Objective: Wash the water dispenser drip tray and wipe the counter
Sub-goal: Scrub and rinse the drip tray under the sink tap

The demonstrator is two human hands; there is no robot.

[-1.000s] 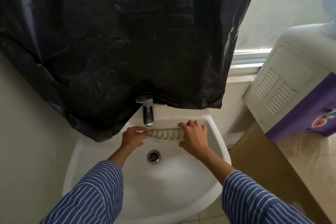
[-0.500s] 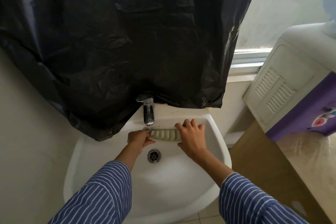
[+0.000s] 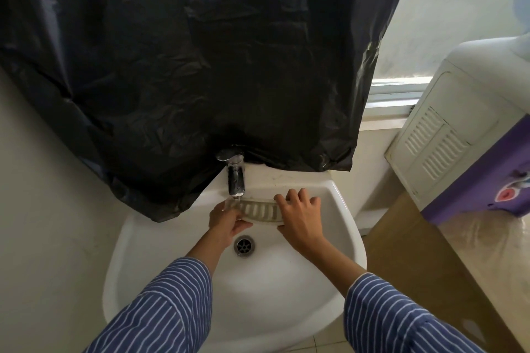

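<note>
A pale slotted drip tray (image 3: 259, 210) is held level over the white sink (image 3: 348, 241), just below the chrome tap (image 3: 235, 178). Water runs from the tap onto the tray's left end. My left hand (image 3: 226, 219) grips the left end and my right hand (image 3: 301, 216) grips the right end, fingers curled over the far edge. The white and purple water dispenser (image 3: 459, 135) stands at the right on the beige counter (image 3: 484, 243).
A large black plastic sheet (image 3: 186, 66) hangs over the wall behind the sink and reaches down to the tap. The drain (image 3: 244, 245) lies under the tray. A window sill (image 3: 393, 100) is at the back right. Tiled floor shows below the sink.
The tray has shifted slightly left, so its left end now sits under the tap's water stream. Both hands kept their grip on the tray.
</note>
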